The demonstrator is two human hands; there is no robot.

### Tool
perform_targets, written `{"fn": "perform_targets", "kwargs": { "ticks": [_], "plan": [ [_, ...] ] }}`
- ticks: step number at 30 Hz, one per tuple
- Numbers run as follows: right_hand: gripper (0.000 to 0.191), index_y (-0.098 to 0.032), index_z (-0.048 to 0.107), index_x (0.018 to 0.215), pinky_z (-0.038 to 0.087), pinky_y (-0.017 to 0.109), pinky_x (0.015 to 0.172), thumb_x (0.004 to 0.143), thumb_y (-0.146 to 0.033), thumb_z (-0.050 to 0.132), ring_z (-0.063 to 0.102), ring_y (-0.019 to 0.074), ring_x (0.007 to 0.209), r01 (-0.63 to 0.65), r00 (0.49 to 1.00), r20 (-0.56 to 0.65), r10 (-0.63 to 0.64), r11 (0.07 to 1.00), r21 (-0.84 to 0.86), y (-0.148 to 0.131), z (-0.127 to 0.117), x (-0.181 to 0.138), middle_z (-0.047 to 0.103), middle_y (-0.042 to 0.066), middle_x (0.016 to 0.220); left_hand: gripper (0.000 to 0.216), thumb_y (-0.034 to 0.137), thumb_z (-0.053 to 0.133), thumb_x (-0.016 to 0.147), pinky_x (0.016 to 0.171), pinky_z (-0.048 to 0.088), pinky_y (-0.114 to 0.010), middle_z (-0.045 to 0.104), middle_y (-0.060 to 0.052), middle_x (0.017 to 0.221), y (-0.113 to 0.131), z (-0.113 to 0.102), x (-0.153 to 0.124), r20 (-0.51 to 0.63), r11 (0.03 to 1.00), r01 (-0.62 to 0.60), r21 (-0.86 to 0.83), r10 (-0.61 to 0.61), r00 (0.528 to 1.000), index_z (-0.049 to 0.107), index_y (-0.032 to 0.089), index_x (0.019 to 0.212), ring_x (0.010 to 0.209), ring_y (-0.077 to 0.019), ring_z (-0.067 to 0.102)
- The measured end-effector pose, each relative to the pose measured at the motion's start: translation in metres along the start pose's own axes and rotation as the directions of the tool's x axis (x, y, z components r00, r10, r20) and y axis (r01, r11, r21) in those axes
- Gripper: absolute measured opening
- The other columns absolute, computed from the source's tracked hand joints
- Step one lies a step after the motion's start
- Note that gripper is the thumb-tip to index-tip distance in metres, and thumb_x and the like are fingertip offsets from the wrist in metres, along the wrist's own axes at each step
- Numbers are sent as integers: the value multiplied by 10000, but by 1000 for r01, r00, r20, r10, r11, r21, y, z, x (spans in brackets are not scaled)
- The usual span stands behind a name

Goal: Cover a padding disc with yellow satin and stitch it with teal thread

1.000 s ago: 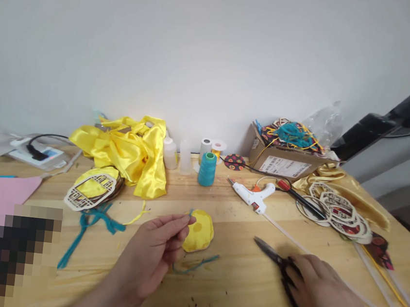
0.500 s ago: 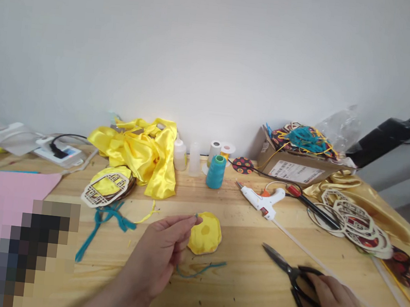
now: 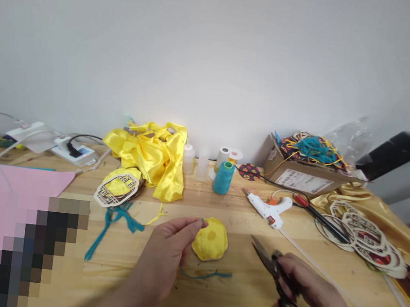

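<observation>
My left hand [image 3: 173, 245] is closed in a pinch on a teal cord, whose tip shows between thumb and forefinger. The cord's loose tail [image 3: 210, 274] trails on the wood below. Just behind those fingertips lies a yellow fabric piece [image 3: 210, 248] with cut corners and a darker round spot in its middle. My right hand [image 3: 311, 294] grips black-handled scissors [image 3: 270, 265] by the handles. Their blades, slightly apart, point up and left toward the yellow piece without touching it.
Behind stand a teal thread cone [image 3: 223, 179] and bottles [image 3: 188, 159]. A white glue gun [image 3: 270, 209] lies right of centre, before a cardboard box [image 3: 298, 175]. Yellow satin [image 3: 150, 152], teal strips [image 3: 121, 218] and a lattice piece [image 3: 117, 190] occupy the left. Wooden cutouts [image 3: 372, 239] lie far right.
My right hand has picked up the scissors from the table and brought them left, closer to the yellow piece. My left hand keeps its pinch on the cord. The view has shifted slightly.
</observation>
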State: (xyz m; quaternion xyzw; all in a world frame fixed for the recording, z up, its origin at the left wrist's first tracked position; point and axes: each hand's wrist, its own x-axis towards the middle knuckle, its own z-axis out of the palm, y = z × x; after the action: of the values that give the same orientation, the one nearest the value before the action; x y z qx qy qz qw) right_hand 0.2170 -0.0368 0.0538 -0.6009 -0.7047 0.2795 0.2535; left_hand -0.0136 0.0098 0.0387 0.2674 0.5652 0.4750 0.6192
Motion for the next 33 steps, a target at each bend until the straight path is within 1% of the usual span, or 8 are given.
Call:
{"fn": "perform_targets", "kwargs": {
  "ticks": [4,6,9,18,21,25,29,33],
  "plan": [
    [196,-203,557,814,430,222,613,620,-195,583,535,166,718,-43,981,188,41,999,6,-30,0,28,607,2,789,218,333,697,685,393,162,-189,362,89,399,3,-2,0,-28,995,-65,79,67,997,731,136,770,400,-52,233],
    [111,-193,543,752,362,210,546,688,-269,594,467,133,635,-62,952,298,72,997,-44,-33,3,41,566,-21,713,215,334,688,687,394,171,-191,372,86,391,5,-2,-1,-40,990,-92,104,97,994,738,141,768,398,-58,247],
    [242,-180,549,728,292,213,508,764,-419,570,407,113,586,-22,926,373,53,996,-88,-31,14,55,539,-27,675,184,317,691,664,387,162,-197,355,89,374,7,0,-2,-54,991,-97,96,102,993,746,153,727,390,-65,242],
    [371,-191,575,685,224,222,471,771,-549,533,395,109,551,57,938,344,24,973,-224,-39,29,69,556,-21,639,137,278,662,707,389,200,-202,485,60,429,2,-1,2,28,974,-161,161,159,987,763,198,753,395,-84,292],
    [377,-194,583,682,227,220,472,770,-557,532,396,110,550,77,942,335,0,973,-218,-41,30,70,559,-19,637,130,270,657,715,424,303,-205,458,64,402,2,-1,2,50,975,-172,142,166,985,763,205,751,413,-108,376],
    [398,-191,577,655,221,215,463,772,-568,524,379,104,533,79,943,332,-3,973,-217,-39,31,69,539,-25,608,123,261,673,703,596,448,-247,545,31,480,4,-1,1,77,978,-181,100,174,982,764,198,756,634,-194,574],
    [418,-184,576,635,213,212,453,753,-583,539,360,98,523,69,948,318,6,973,-222,-34,33,69,521,-22,599,126,264,667,712,619,456,-241,533,39,462,5,-2,1,68,978,-175,114,168,983,764,199,761,680,-201,594],
    [419,-186,563,611,208,211,447,746,-582,545,350,98,513,58,957,290,10,973,-224,-34,35,71,498,-28,569,132,280,694,688,590,439,-229,630,21,577,3,-2,3,56,985,-147,94,142,988,762,190,756,645,-174,579]
  ]
}}
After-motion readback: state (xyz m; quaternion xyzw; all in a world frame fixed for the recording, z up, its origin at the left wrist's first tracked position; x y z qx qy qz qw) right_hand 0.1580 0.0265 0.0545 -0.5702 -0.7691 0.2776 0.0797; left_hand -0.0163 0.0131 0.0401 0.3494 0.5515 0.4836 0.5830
